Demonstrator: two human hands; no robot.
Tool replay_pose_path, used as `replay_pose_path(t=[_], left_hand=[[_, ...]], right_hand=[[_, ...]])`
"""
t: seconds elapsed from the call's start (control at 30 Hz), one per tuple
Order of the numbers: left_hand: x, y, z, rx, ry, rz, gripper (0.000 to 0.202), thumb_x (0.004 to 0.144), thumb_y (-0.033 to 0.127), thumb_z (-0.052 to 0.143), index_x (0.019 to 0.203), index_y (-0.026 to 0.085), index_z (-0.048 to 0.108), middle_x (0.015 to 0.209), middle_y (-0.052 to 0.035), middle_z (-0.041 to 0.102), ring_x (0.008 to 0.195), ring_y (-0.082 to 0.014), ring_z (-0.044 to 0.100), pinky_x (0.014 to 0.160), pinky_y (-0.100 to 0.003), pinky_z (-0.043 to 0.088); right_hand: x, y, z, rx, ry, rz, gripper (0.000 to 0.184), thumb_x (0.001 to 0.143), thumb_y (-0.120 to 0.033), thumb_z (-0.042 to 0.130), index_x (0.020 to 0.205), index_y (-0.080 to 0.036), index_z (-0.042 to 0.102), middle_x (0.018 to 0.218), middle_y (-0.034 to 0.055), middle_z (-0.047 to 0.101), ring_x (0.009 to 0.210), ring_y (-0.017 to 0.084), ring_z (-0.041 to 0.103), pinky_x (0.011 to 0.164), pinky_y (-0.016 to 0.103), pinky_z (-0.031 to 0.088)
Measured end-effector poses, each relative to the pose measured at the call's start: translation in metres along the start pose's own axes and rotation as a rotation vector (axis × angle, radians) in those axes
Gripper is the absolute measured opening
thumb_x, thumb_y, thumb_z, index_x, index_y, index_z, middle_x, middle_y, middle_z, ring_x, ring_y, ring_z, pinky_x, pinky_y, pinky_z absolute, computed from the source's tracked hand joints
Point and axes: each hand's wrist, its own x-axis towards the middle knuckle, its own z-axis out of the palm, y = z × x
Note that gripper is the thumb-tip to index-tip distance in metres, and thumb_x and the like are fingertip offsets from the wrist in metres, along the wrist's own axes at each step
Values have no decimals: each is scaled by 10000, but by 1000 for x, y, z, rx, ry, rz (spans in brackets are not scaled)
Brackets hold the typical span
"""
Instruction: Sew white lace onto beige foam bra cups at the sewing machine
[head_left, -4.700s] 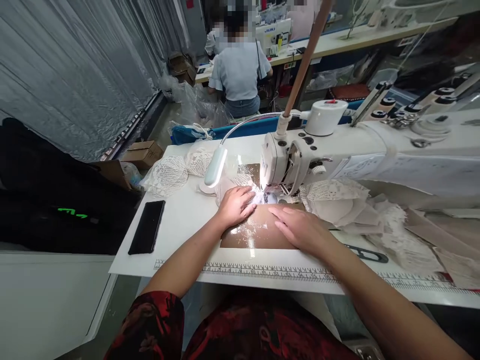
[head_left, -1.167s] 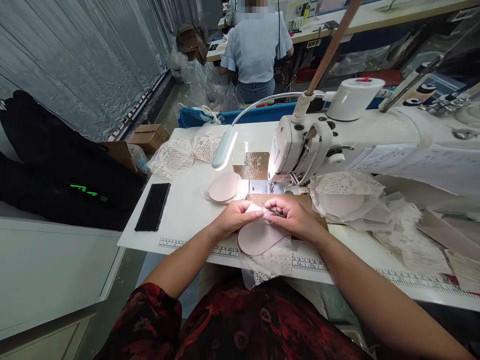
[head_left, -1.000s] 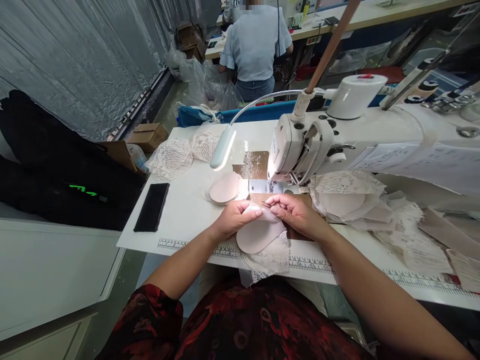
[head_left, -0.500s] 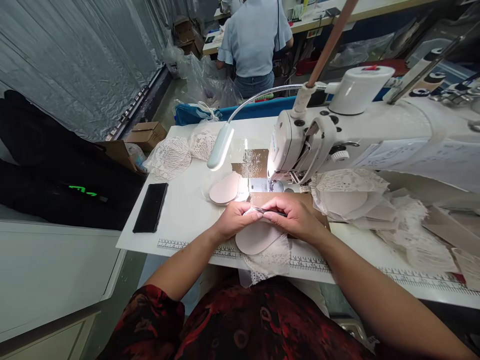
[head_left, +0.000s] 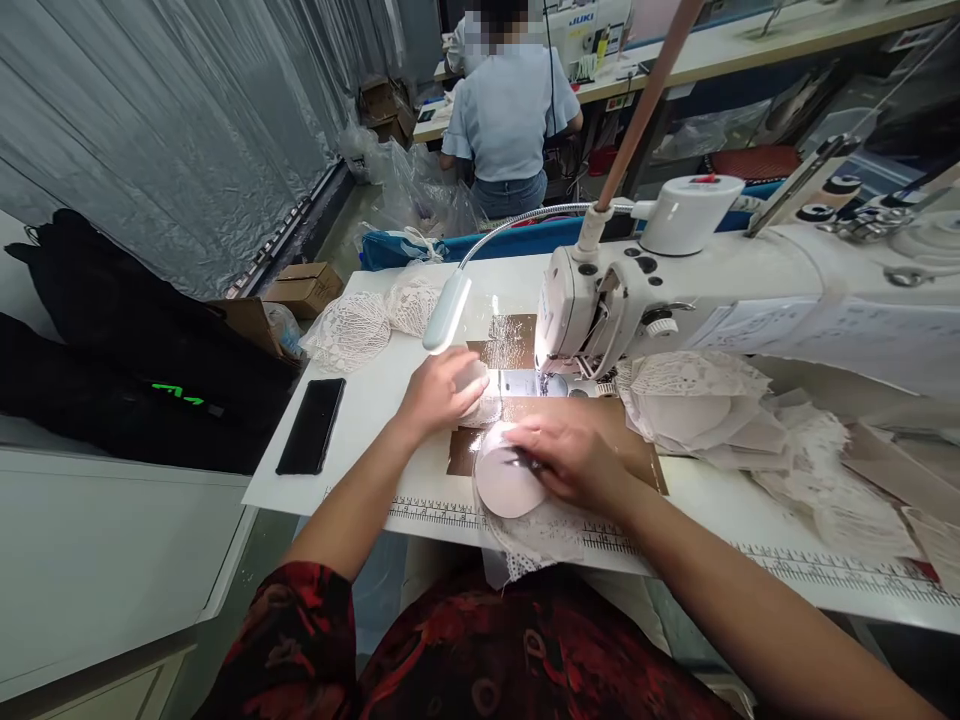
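Note:
My left hand point(head_left: 441, 392) is closed over a pale oval bra cup pad point(head_left: 471, 378), left of the needle; its fingers cover part of it. My right hand point(head_left: 576, 458), smeared by motion, holds a small dark pointed tool point(head_left: 525, 461) that looks like thread snips. Beneath that tool lies another pale pink cup pad point(head_left: 508, 490), with white lace point(head_left: 536, 540) spreading from it over the table's front edge. The needle area of the white sewing machine point(head_left: 562, 310) is lit just beyond my hands.
A phone point(head_left: 310, 426) lies at the left of the white table point(head_left: 390, 420). Two lace cups point(head_left: 349, 330) sit at the back left, under the lamp point(head_left: 448, 310). Lace pieces point(head_left: 697, 405) are heaped on the right. Ahead, a person point(head_left: 506, 120) sits facing away.
My hands were together at the snips-like tool; now they are apart. The left has moved up and left onto the other pad. The right keeps the tool, and the view has tilted up.

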Motion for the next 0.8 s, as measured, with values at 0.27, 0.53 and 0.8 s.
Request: replay_pose_path(t=[0.27,0.53,0.8], left_hand=[[14,-22,11,-238,-258,-327,261,716,363,617,814,126,663,762,-50,648,737,-213,612,651,-288,459],[-8,-11,12,-919,-414,-368,326,697,410,719,772,108,625,723,-25,615,643,-130,562,604,-242,434],[-5,-7,16,-627,-362,-14,394,698,242,688,1077,152,633,1115,-94,613,1025,-215,566,911,-307,430]], right_hand=[[-5,9,-14,-187,-288,119,118,650,-86,535,628,-199,563,695,34,626,623,163,534,528,271,321],[20,11,-17,461,-27,431,379,800,-366,595,1141,-201,606,1159,90,645,1025,237,598,822,345,474],[20,9,-1,504,42,410,289,830,-440,569,723,-173,597,686,-3,548,638,138,480,559,269,372]])
